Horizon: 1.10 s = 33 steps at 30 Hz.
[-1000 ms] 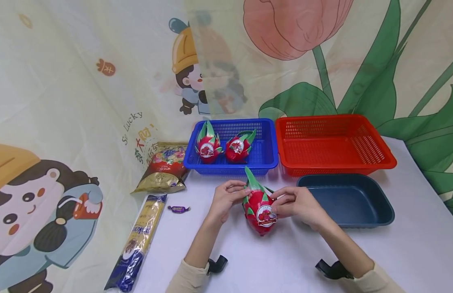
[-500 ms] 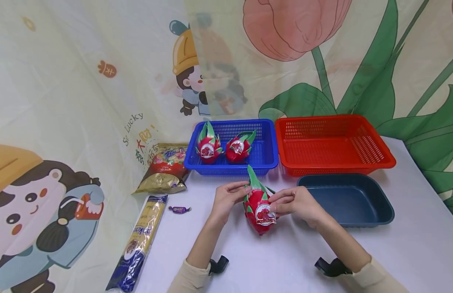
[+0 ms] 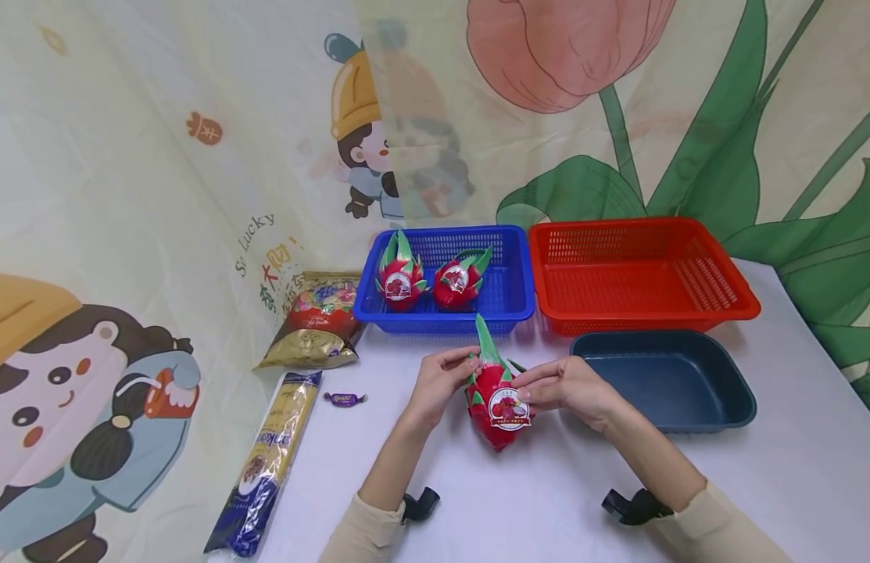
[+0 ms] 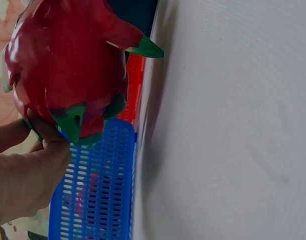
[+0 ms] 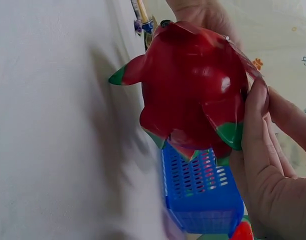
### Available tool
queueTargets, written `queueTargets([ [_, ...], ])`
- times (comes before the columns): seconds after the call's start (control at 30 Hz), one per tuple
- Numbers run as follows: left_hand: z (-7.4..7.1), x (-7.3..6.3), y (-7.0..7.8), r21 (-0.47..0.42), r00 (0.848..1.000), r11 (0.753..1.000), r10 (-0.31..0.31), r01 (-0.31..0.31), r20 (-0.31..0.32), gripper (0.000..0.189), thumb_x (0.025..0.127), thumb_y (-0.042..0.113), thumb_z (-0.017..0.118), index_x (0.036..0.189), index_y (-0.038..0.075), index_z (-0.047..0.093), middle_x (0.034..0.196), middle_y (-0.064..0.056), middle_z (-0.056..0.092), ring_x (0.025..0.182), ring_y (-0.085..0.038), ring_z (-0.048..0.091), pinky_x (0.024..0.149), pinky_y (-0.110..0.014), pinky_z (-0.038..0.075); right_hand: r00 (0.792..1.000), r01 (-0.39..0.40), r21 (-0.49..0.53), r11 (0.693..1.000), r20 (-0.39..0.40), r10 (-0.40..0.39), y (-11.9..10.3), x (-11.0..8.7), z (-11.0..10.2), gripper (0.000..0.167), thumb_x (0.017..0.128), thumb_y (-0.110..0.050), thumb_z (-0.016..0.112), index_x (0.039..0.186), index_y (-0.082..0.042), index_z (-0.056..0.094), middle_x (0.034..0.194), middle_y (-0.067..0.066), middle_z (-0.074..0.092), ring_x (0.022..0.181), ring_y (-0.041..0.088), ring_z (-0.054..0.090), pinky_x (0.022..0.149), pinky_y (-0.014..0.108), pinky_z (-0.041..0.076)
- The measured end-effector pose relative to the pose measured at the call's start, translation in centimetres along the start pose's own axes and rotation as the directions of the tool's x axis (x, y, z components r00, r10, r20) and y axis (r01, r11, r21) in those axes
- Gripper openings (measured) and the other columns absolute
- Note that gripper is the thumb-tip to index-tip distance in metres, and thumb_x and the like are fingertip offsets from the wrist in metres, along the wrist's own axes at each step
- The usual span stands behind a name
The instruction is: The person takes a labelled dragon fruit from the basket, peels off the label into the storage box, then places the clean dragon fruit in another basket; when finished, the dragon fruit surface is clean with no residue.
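Between my two hands is a red dragon fruit (image 3: pixel 494 422) with green-tipped scales and a round white label (image 3: pixel 509 409) facing up. My left hand (image 3: pixel 440 385) pinches it near the base of its long green leaves. From the other side, my right hand (image 3: pixel 571 391) grips it by the label's edge with thumb and fingers. In the right wrist view the thumb lies against the label's curled edge, beside the red skin of the dragon fruit (image 5: pixel 193 85). The left wrist view shows the fruit's scaly underside (image 4: pixel 68 65) above the white table.
Behind stands a blue basket (image 3: pixel 442 322) with two more dragon fruits (image 3: pixel 399 285). A red basket (image 3: pixel 646 319) and a dark blue tray (image 3: pixel 667 428) are at right. At left lie a gold-red bag (image 3: pixel 315 320), a long blue-gold packet (image 3: pixel 266 461) and a purple wrapped candy (image 3: pixel 345 399).
The dragon fruit has turned slightly in my hands, so its label now sits more squarely toward me. Both hands keep hold of it, nearly in the same place.
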<state>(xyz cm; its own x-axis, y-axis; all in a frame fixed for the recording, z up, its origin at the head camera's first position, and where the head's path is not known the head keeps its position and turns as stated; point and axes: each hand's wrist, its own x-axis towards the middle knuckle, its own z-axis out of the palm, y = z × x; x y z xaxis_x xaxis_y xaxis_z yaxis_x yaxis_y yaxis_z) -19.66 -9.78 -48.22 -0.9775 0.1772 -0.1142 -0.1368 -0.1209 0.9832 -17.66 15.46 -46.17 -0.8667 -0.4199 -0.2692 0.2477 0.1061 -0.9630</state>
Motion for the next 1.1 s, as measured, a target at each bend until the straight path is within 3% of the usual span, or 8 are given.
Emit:
queueTargets([
  [0.3, -0.1, 0.2, -0.1, -0.007, 1.000, 1.000, -0.009, 0.009, 0.013, 0.030, 0.101, 0.004, 0.066, 0.128, -0.010, 0.068, 0.114, -0.019, 0.074, 0.089, -0.009, 0.069, 0.084, -0.023, 0.061, 0.999, -0.033, 0.061, 0.998, 0.026, 0.032, 0.5, 0.3, -0.3, 0.034, 0.093, -0.016, 0.079, 0.120, 0.004, 0.075, 0.112, 0.013, 0.077, 0.103, 0.023, 0.070, 0.085, 0.036, 0.064],
  [0.5, -0.1, 0.2, -0.3, -0.027, 1.000, 1.000, -0.016, 0.016, 0.018, 0.030, 0.101, 0.003, 0.066, 0.128, -0.010, 0.068, 0.114, -0.019, 0.074, 0.089, -0.010, 0.069, 0.083, -0.023, 0.061, 0.998, -0.017, 0.101, 0.995, 0.060, 0.011, 0.9, 0.3, -0.5, 0.029, 0.094, -0.014, 0.076, 0.117, 0.003, 0.076, 0.111, 0.010, 0.076, 0.103, 0.023, 0.068, 0.084, 0.033, 0.063],
  [0.63, -0.2, 0.3, -0.4, -0.046, 1.000, 0.999, -0.013, 0.014, 0.027, 0.031, 0.101, 0.003, 0.065, 0.129, -0.011, 0.067, 0.113, -0.018, 0.074, 0.088, -0.010, 0.069, 0.082, -0.022, 0.061, 0.996, -0.018, 0.170, 0.985, 0.089, 0.003, 0.9, 0.5, -0.8, 0.017, 0.096, -0.012, 0.072, 0.110, -0.006, 0.080, 0.107, 0.006, 0.077, 0.100, 0.021, 0.070, 0.086, 0.032, 0.063],
  [0.77, -0.4, 0.3, -0.5, -0.077, 0.999, 0.997, -0.018, 0.021, 0.033, 0.031, 0.101, 0.002, 0.066, 0.130, -0.009, 0.067, 0.116, -0.017, 0.072, 0.086, -0.010, 0.068, 0.082, -0.021, 0.060, 0.998, 0.031, 0.213, 0.977, 0.055, -0.043, 0.5, 0.4, -1.4, 0.016, 0.098, -0.009, 0.070, 0.110, -0.008, 0.081, 0.105, 0.005, 0.078, 0.098, 0.020, 0.074, 0.088, 0.033, 0.063],
  [1.1, -0.5, 0.2, -0.3, -0.070, 0.999, 0.997, -0.010, 0.014, 0.051, 0.032, 0.100, 0.005, 0.068, 0.131, -0.005, 0.069, 0.114, -0.015, 0.071, 0.088, -0.012, 0.068, 0.086, -0.023, 0.061, 0.995, 0.085, 0.067, 0.994, -0.054, -0.081, -2.0, -1.7, -4.4, 0.033, 0.098, -0.013, 0.073, 0.126, 0.006, 0.070, 0.109, 0.006, 0.077, 0.098, 0.022, 0.074, 0.089, 0.034, 0.063],
])
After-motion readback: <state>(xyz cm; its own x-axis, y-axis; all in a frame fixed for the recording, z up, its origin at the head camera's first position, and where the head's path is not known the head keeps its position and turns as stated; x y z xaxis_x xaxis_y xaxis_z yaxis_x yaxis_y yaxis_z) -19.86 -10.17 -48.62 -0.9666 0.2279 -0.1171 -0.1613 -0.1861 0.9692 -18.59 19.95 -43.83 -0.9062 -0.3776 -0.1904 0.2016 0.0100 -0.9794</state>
